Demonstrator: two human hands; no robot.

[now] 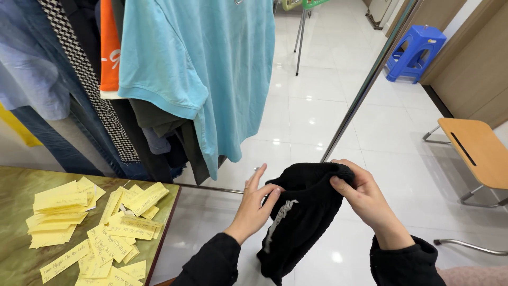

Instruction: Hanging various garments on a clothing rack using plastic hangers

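Both my hands hold up a black knitted garment (299, 222) with a pale grey print, which hangs down between my black sleeves. My left hand (255, 204) pinches its upper left edge with thumb and forefinger, the other fingers spread. My right hand (360, 193) grips the rolled top edge on the right side. A light blue t-shirt (211, 69) hangs on a rack just beyond my left hand.
Several yellow paper slips (100, 222) lie scattered on a green-topped table (16, 265) at lower left. More clothes hang at upper left, among them an orange top (109, 47). A wooden chair (476, 148) and a blue plastic stool (415, 50) stand on the white tiled floor.
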